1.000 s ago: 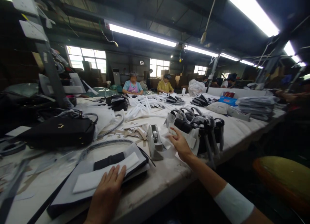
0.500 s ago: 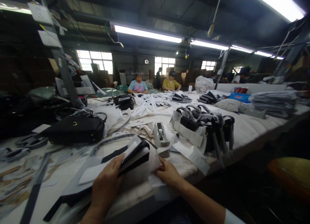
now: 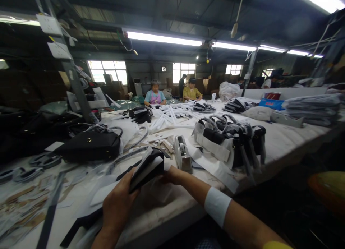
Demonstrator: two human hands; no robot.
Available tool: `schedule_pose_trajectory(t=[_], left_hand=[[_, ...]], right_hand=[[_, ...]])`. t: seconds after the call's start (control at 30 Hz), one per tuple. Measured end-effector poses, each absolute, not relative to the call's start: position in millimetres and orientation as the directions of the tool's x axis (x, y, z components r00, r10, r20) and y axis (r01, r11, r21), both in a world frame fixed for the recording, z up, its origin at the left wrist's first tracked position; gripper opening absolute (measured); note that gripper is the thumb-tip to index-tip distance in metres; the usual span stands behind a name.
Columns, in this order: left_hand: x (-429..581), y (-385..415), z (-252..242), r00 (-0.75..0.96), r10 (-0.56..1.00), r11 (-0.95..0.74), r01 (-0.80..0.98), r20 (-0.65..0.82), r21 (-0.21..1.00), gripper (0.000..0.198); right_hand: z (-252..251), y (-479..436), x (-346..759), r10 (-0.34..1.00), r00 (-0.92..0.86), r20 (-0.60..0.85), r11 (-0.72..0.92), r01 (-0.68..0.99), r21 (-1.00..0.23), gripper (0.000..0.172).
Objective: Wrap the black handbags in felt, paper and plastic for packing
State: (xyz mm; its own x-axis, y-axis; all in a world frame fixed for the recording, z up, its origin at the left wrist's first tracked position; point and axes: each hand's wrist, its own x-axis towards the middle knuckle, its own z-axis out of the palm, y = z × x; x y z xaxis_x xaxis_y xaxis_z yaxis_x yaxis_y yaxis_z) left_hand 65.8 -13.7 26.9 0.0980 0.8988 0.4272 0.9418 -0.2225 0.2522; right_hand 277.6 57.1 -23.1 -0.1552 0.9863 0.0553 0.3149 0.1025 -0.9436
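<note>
My left hand (image 3: 120, 197) is closed around a flat black bag (image 3: 152, 166) that has white sheets tucked in it, thumb below and fingers on top. Dark straps (image 3: 83, 222) trail from it toward the lower left. At the bag's right end, my right hand (image 3: 174, 174) curls in against a thin white wrapping sheet (image 3: 159, 191); its fingertips are hidden behind the bag and sheet. A tape dispenser (image 3: 183, 157) stands just beyond my right hand.
A finished black handbag (image 3: 88, 144) lies to the left, with tape rolls (image 3: 44, 159) and card scraps (image 3: 24, 202) near it. Wrapped black bags (image 3: 229, 141) stand at right by the table edge. Two people (image 3: 155, 94) work across the table; a metal post (image 3: 78, 83) rises at left.
My right hand has moved left and inward, from pinching the sheet's outer edge to the bag's right end. The bag is tilted up more in my left hand. The view has shifted slightly.
</note>
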Motion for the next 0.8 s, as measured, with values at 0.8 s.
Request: schedule_pose_trajectory(t=[0.8], left_hand=[[73, -13, 16, 0.158, 0.884, -0.299, 0.915, 0.439, 0.272, 0.064]], right_hand=[[-24, -51, 253, 0.932, -0.255, 0.257, 0.358, 0.749, -0.558, 0.059]])
